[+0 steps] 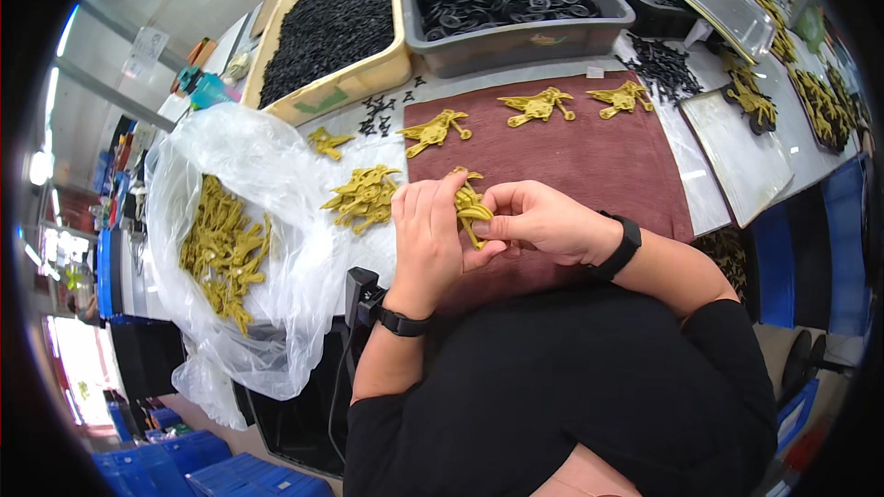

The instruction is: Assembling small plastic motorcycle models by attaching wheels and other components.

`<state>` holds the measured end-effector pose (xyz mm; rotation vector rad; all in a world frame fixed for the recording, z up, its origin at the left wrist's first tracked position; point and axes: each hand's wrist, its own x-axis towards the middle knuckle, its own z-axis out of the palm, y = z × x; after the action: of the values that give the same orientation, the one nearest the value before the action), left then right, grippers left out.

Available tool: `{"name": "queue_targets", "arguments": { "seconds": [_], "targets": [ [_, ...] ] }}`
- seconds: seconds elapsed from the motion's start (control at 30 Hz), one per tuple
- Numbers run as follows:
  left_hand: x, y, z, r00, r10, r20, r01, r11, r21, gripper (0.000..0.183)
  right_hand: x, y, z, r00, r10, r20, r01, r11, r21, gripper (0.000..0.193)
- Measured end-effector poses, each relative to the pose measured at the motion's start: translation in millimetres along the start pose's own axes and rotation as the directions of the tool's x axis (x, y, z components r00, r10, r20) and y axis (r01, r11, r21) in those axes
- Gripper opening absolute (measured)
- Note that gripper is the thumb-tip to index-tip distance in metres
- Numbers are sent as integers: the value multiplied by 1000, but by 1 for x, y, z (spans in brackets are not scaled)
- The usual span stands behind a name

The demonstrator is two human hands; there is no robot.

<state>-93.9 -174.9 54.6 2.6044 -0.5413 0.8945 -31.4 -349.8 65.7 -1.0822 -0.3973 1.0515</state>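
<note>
The olive-yellow part (471,209) is a small, glossy piece with thin, irregular projections, partly hidden by fingers; it sits between the two hands, above the near part of the maroon cloth (571,161); the left hand (430,225) steadies it, fingers close together and thumb beneath; the right hand (539,221) pinches it between thumb and forefinger; one part is held, three similar parts (541,107) lie spaced along the cloth, and one lone part (328,142) lies left of them; the nearby heap (366,195) cannot be counted
</note>
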Motion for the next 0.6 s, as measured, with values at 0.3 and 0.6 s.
{"name": "queue_targets", "arguments": {
  "seconds": [0.3, 0.6],
  "targets": [
    [-9, -60, -21, 732, -499, -464, 262, 835, -483, 60, -40, -10, -54, 975, 67, -211, -53, 996, 73, 14],
    [-25, -97, -7, 921, -375, 103, 289, 837, 464, 75, -32, -31, -107, 847, -68, -527, -364, 648, -669, 23]
  ]
}}
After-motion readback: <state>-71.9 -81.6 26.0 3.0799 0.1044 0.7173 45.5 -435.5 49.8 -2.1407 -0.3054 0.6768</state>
